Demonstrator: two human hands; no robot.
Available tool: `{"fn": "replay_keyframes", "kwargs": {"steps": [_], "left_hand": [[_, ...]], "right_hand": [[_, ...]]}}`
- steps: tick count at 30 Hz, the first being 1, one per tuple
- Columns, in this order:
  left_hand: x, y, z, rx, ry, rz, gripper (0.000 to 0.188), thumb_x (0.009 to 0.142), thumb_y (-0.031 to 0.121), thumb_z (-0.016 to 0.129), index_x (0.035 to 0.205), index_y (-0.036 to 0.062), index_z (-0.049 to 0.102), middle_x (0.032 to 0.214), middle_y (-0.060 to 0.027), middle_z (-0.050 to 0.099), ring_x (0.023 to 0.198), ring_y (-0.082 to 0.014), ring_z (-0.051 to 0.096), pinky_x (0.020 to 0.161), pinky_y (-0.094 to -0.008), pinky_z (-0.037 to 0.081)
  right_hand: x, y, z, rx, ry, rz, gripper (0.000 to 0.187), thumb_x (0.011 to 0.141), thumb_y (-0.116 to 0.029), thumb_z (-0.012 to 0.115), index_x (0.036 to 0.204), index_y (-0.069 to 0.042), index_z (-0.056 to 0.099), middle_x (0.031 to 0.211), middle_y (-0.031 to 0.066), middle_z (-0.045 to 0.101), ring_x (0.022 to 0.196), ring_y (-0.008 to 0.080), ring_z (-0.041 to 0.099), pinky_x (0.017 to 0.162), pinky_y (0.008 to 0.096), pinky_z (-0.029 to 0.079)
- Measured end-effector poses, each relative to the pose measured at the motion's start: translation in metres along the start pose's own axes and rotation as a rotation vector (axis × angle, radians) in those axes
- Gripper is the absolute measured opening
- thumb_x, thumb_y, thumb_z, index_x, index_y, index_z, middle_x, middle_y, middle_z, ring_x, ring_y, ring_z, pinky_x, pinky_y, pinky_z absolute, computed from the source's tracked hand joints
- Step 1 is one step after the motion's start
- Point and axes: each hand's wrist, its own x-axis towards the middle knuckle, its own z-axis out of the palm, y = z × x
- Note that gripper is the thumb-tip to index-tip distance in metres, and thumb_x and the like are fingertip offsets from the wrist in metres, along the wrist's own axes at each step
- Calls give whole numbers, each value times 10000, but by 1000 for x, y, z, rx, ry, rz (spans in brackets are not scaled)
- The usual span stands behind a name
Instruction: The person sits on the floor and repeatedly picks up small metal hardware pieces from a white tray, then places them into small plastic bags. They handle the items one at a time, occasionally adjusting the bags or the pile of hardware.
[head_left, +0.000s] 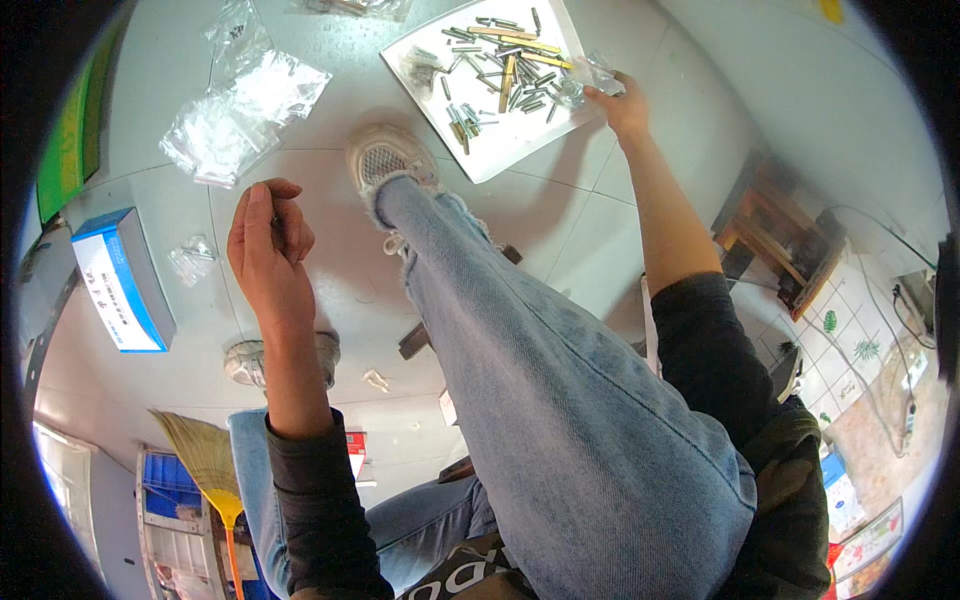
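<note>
A white tray (pixel 487 155) lies at the top centre, strewn with many short metal pins (pixel 530 97) and several yellow, brass-like strips (pixel 506 84). Over its right edge, my right hand (pixel 622 105) grips a small clear plastic bag (pixel 592 76) between thumb and fingers; its contents are hard to make out. My left hand (pixel 268 232) is raised on the left with its fingers curled in, and whatever it may hold is hidden. Just beyond it lies a pile of clear plastic bags (pixel 245 115). A small bag with dark bits (pixel 420 66) rests in the tray's left corner.
A blue and white box (pixel 122 280) stands at the left, near a small clear bag (pixel 192 260). My shoe (pixel 390 160) is close to the tray's near-left edge. A broom (pixel 205 460) is at lower left, a wooden stool (pixel 780 235) at right.
</note>
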Motion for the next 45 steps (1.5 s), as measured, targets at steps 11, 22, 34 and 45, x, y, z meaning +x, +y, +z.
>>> {"fn": "replay_keyframes", "kwargs": {"steps": [11, 22, 34, 45], "left_hand": [[1, -3, -1, -15, -19, -9, 278, 903, 240, 444, 828, -6, 548, 522, 32, 329, 457, -38, 229, 426, -210, 181], [2, -8, 0, 34, -17, -35, 269, 919, 238, 412, 874, 0, 530, 536, 17, 330, 461, -55, 239, 426, -218, 189], [1, -12, 2, 29, 10, -74, 279, 904, 237, 436, 806, 4, 552, 537, 37, 333, 465, -38, 242, 431, -209, 188], [3, -15, -1, 62, -2, -68, 269, 919, 233, 408, 862, 1, 530, 530, 23, 327, 444, -50, 229, 413, -220, 175]], "right_hand": [[-15, 0, -22, 113, -23, 10, 293, 739, -257, 649, 942, -46, 658, 778, 115, 646, 678, 208, 589, 662, 284, 460], [-21, -58, 3, -103, -207, -316, 220, 789, -207, 568, 962, -99, 648, 744, 140, 631, 666, 281, 608, 589, 356, 470], [-42, -64, 12, -297, -221, -363, 274, 804, -212, 567, 1067, -138, 581, 761, 131, 629, 690, 284, 611, 610, 384, 474], [-98, -56, 3, -357, -413, -353, 240, 722, -169, 557, 949, -125, 622, 769, 133, 630, 701, 286, 606, 632, 374, 478]]}}
